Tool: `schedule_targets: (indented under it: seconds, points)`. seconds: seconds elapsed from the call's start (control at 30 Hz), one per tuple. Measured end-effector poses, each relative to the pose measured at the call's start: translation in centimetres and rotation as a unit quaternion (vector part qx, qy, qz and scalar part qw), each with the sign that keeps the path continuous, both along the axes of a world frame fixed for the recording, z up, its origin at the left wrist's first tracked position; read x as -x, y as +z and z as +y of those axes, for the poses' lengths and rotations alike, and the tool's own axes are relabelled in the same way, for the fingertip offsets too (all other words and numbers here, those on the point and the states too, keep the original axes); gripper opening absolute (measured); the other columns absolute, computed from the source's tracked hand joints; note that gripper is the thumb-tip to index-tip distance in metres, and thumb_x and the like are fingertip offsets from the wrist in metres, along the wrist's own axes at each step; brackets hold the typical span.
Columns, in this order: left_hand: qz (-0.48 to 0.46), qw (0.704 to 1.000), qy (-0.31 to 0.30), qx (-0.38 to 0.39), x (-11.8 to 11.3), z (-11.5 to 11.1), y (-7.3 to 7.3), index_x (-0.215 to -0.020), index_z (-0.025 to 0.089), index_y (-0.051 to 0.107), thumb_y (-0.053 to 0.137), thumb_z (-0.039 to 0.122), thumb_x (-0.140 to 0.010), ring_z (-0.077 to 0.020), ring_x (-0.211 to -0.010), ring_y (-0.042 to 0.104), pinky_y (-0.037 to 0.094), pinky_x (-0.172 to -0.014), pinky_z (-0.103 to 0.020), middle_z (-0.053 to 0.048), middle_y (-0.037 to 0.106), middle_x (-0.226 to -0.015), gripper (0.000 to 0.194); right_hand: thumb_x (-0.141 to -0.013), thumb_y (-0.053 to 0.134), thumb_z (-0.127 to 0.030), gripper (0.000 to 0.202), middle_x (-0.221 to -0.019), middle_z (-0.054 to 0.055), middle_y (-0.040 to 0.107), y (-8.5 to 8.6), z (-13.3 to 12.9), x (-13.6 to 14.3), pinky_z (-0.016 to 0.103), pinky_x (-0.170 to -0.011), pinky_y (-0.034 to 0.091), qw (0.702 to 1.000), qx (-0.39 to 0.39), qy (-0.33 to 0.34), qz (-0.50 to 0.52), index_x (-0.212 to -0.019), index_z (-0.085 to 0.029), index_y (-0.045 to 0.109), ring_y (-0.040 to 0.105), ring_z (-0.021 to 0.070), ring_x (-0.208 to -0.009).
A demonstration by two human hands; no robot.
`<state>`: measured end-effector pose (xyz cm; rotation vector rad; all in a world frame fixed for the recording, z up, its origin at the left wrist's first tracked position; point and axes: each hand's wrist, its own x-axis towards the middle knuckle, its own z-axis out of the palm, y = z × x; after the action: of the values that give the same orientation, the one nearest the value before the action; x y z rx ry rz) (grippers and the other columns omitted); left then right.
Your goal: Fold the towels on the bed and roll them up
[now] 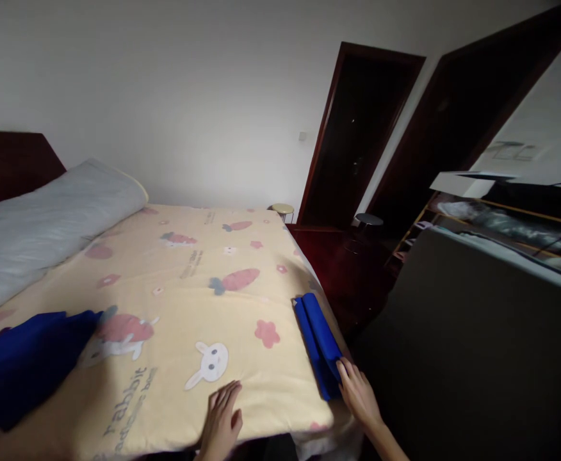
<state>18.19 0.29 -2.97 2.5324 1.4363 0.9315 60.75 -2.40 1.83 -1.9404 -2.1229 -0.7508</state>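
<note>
A folded blue cloth (316,342) lies lengthwise along the right edge of the bed, doubled into a narrow bundle. At its near end, my right hand (358,392) has its fingers closed on the cloth's edge; the thumb is hidden. My left hand (221,419) holds nothing and rests on the near edge of the patterned bed sheet (242,314), fingers stretched out beside a printed rabbit face. Farther left, a second blue cloth (31,362) is spread loosely on the sheet, cut off by the frame's edge.
A grey rolled mattress or quilt (64,221) lies by the dark headboard (14,163). To the right of the bed stands a large dark panel (472,346) before a loaded rack (515,221). Two stools, one yellow (283,209) and one dark (369,219), stand near the door (364,141).
</note>
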Motion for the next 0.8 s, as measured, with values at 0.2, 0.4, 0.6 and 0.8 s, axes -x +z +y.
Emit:
schedule_targets:
  seconds: [0.2, 0.4, 0.6, 0.8]
  points:
    - [0.015, 1.000, -0.003, -0.019, 0.0, 0.0, -0.1, -0.136, 0.025, 0.050, 0.050, 0.013, -0.081, -0.0196, -0.123, 0.057, 0.051, -0.098, -0.037, -0.005, 0.063, -0.134, 0.056, -0.084, 0.046, -0.026, 0.035, -0.139, 0.013, 0.053, 3.5, 0.5, -0.1, 0.043, -0.091, 0.050, 0.989, 0.092, -0.038, 0.107, -0.115, -0.021, 0.062, 0.055, 0.0298, -0.120]
    - [0.012, 1.000, 0.006, -0.008, -0.1, -0.1, 0.5, -0.133, 0.025, 0.053, 0.050, 0.012, -0.080, -0.0198, -0.122, 0.058, 0.052, -0.098, -0.038, -0.004, 0.064, -0.133, 0.055, -0.091, 0.033, -0.057, 0.067, -0.150, 0.018, 0.036, 4.3, 3.1, 4.4, 0.050, -0.095, 0.046, 0.938, 0.109, -0.196, 0.263, -0.147, -0.020, 0.031, 0.047, 0.0352, -0.129]
    - [-0.003, 0.999, 0.011, 0.039, -0.1, -0.1, 0.7, -0.132, 0.026, 0.055, 0.051, 0.012, -0.077, -0.0220, -0.122, 0.058, 0.053, -0.099, -0.040, -0.005, 0.063, -0.134, 0.057, -0.079, 0.053, -0.050, 0.088, -0.151, 0.023, 0.032, -0.4, 3.1, 5.2, 0.059, -0.082, 0.047, 0.943, 0.139, -0.198, 0.228, -0.154, -0.027, 0.013, 0.048, 0.0459, -0.125]
    - [-0.005, 0.998, 0.016, 0.063, -0.4, 0.1, 0.1, -0.133, 0.026, 0.055, 0.050, 0.010, -0.076, -0.0223, -0.126, 0.056, 0.050, -0.103, -0.043, -0.004, 0.061, -0.136, 0.059, -0.076, 0.057, -0.031, 0.083, -0.123, 0.019, 0.056, -0.1, 2.8, 4.0, 0.046, -0.073, 0.052, 0.949, 0.091, -0.204, 0.221, -0.152, -0.029, 0.024, 0.065, 0.0374, -0.103]
